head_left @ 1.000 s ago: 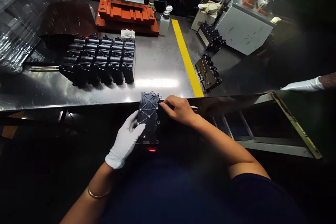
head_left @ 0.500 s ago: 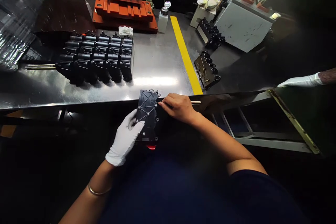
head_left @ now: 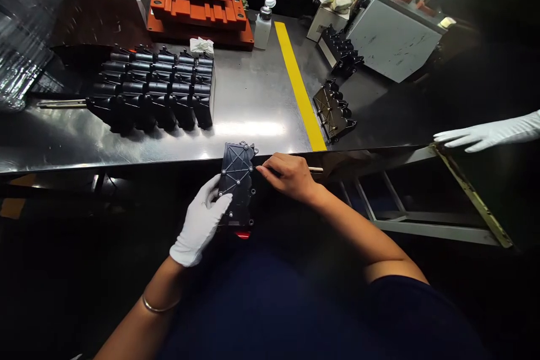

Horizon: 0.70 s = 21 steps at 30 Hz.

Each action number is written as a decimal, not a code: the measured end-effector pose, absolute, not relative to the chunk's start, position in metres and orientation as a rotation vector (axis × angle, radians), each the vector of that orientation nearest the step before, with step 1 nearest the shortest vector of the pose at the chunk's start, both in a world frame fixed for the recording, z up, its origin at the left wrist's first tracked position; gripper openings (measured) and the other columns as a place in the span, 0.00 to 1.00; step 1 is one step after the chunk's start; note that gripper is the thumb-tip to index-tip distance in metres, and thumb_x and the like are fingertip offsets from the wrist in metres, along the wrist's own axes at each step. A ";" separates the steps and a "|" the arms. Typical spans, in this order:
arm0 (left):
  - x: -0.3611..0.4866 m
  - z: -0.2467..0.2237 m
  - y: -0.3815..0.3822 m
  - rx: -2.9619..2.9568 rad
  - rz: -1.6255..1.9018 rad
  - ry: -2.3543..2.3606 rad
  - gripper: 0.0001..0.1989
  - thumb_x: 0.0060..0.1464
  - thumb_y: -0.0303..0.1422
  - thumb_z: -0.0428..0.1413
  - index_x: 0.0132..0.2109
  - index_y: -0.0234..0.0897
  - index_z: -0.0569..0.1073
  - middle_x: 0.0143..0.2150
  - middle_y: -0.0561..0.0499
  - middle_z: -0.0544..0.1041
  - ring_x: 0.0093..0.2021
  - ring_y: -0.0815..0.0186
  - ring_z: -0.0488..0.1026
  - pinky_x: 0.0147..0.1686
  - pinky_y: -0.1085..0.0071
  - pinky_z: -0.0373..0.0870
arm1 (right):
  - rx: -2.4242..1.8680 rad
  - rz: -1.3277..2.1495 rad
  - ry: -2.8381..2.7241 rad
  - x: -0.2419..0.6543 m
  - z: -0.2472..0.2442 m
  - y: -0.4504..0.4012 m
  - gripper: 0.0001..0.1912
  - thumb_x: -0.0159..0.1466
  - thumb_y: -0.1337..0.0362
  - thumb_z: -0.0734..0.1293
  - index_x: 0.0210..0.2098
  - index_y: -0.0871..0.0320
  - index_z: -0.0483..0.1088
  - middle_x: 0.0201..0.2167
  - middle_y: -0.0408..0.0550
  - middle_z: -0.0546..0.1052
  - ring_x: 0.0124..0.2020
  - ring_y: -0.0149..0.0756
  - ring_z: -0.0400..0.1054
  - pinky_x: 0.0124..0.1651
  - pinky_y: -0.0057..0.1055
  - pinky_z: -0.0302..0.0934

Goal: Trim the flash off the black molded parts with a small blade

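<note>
Farther in past the table point(head_left: 253, 101) edge comes a co-worker's gloved hand point(head_left: 476, 138); the left hand point(head_left: 200, 225) grips a black plastic housing point(head_left: 238, 183), the right hand point(head_left: 289, 177) pinches a thin stick point(head_left: 316, 169), which could slip.

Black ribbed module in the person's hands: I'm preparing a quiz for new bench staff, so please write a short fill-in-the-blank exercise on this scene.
The left hand holding the black ribbed module wears a white ____.
The right hand, pinching a thin stick, is ____.
The stripe on the steel table is painted ____.
Another person's gloved hand reaches in from the ____ side of the view.

Missing words: glove; bare; yellow; right.
</note>
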<state>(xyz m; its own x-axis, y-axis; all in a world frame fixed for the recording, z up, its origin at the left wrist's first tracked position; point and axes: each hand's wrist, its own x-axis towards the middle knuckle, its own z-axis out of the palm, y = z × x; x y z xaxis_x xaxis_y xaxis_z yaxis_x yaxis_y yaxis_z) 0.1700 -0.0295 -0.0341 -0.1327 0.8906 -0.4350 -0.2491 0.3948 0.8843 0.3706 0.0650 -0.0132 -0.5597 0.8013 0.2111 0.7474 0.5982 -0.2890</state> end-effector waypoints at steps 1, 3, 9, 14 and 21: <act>0.170 -0.034 -0.030 0.637 1.104 1.351 0.40 0.45 0.42 0.65 0.63 0.29 0.63 0.54 0.36 0.76 0.55 0.49 0.73 0.55 0.53 0.70 | -1.265 0.239 -2.503 0.371 -0.014 0.065 0.20 0.69 0.55 0.57 0.28 0.58 0.72 0.27 0.50 0.77 0.27 0.32 0.67 0.31 0.29 0.50; 0.170 -0.034 -0.030 0.633 1.107 1.354 0.41 0.45 0.42 0.65 0.63 0.29 0.63 0.54 0.36 0.76 0.55 0.49 0.73 0.55 0.53 0.69 | -1.288 0.235 -2.481 0.370 -0.014 0.064 0.20 0.69 0.55 0.57 0.28 0.58 0.72 0.27 0.50 0.77 0.27 0.32 0.67 0.31 0.30 0.51; 0.171 -0.033 -0.029 0.630 1.111 1.352 0.41 0.45 0.42 0.65 0.63 0.28 0.64 0.54 0.36 0.76 0.55 0.48 0.73 0.56 0.53 0.69 | -1.268 0.260 -2.455 0.370 -0.017 0.062 0.19 0.69 0.56 0.58 0.29 0.59 0.72 0.27 0.50 0.77 0.28 0.32 0.68 0.32 0.29 0.53; 0.170 -0.035 -0.029 0.640 1.119 1.354 0.39 0.46 0.41 0.65 0.62 0.29 0.65 0.54 0.36 0.76 0.56 0.49 0.73 0.56 0.54 0.69 | -1.195 0.202 -2.431 0.370 -0.023 0.064 0.18 0.69 0.57 0.59 0.29 0.58 0.72 0.26 0.48 0.78 0.27 0.31 0.69 0.31 0.28 0.53; 0.169 -0.038 -0.031 0.646 1.134 1.341 0.37 0.47 0.40 0.64 0.62 0.31 0.65 0.55 0.37 0.76 0.57 0.51 0.72 0.57 0.56 0.68 | -1.109 0.101 -2.403 0.371 -0.026 0.067 0.17 0.69 0.58 0.61 0.28 0.59 0.71 0.24 0.46 0.77 0.25 0.29 0.69 0.29 0.27 0.53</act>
